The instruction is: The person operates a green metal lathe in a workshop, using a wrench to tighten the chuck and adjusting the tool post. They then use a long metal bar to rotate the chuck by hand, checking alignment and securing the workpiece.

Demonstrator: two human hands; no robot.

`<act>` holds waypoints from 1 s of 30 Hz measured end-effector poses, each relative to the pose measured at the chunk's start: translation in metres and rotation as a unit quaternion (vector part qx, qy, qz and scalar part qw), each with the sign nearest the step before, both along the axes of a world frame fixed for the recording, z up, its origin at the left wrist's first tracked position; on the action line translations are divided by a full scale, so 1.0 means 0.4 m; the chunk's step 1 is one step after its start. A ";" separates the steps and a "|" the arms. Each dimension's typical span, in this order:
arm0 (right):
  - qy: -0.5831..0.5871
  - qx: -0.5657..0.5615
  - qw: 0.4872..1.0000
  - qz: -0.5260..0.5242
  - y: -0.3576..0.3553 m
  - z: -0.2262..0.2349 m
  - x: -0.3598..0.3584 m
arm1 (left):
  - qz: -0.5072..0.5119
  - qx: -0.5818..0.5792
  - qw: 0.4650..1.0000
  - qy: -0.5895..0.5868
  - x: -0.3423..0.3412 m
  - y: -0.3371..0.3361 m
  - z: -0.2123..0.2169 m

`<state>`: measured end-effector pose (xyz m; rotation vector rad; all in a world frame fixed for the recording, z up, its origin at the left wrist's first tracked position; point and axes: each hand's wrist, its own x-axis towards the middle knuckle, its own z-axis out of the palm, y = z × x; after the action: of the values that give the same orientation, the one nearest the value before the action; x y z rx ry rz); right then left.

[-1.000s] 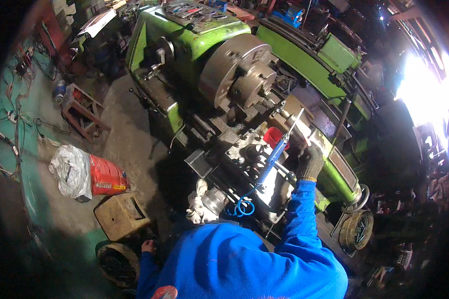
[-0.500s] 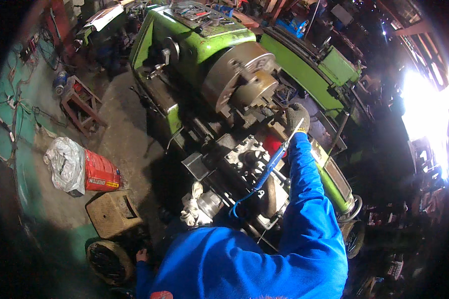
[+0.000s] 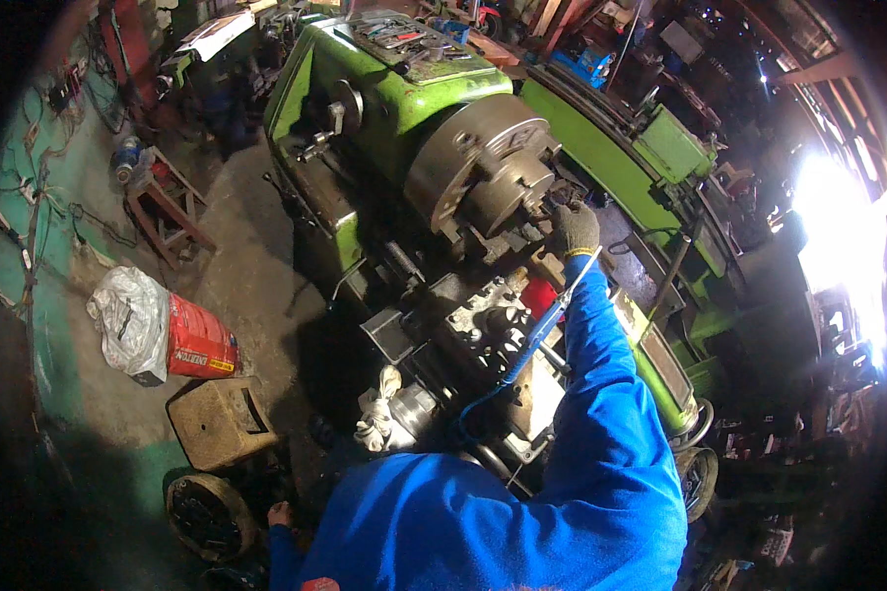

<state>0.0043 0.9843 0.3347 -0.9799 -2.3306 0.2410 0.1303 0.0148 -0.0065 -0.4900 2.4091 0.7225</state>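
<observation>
My right hand (image 3: pixel 578 229), in a grey knit glove, reaches to the far end of a round metal workpiece (image 3: pixel 508 192) held in the lathe's large chuck (image 3: pixel 453 158). Its fingers are curled in close to the workpiece's end face; what they grip is too dark and small to make out. A blue cord with a slim pale tip (image 3: pixel 537 340) runs alongside my right forearm. My left hand (image 3: pixel 280 514), bare, hangs low at the left, away from the machine. Its fingers are too small and shadowed to read.
The green lathe (image 3: pixel 404 74) carries several hand tools on its headstock. In front of me stands the tool post (image 3: pixel 488 315); a cloth-wrapped metal part (image 3: pixel 389 414) sits nearby. On the left floor are a red and white sack (image 3: pixel 202 340), a tan box (image 3: pixel 217 424) and a stool (image 3: pixel 168 212).
The chuck and workpiece have turned to another angle. My right hand has shifted slightly away from me, still close to the workpiece's end. My left hand stays low.
</observation>
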 end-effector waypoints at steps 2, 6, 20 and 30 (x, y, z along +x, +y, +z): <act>-0.028 0.020 0.999 -0.007 0.004 -0.001 -0.007 | 0.053 0.056 0.997 0.013 -0.007 0.036 -0.001; -0.036 -0.021 0.999 -0.008 -0.010 -0.002 0.009 | 0.061 0.048 0.997 -0.011 -0.009 0.012 0.002; -0.072 -0.004 0.997 -0.013 0.005 -0.025 -0.011 | 0.132 0.144 0.981 -0.013 -0.027 -0.001 -0.001; -0.076 -0.061 0.994 -0.048 -0.065 0.083 -0.007 | 0.125 0.115 0.985 -0.022 -0.004 0.029 -0.010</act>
<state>0.0015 0.9583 0.3678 -1.2057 -2.4205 0.2812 0.1285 0.0264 -0.0106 -0.7097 2.2080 1.0723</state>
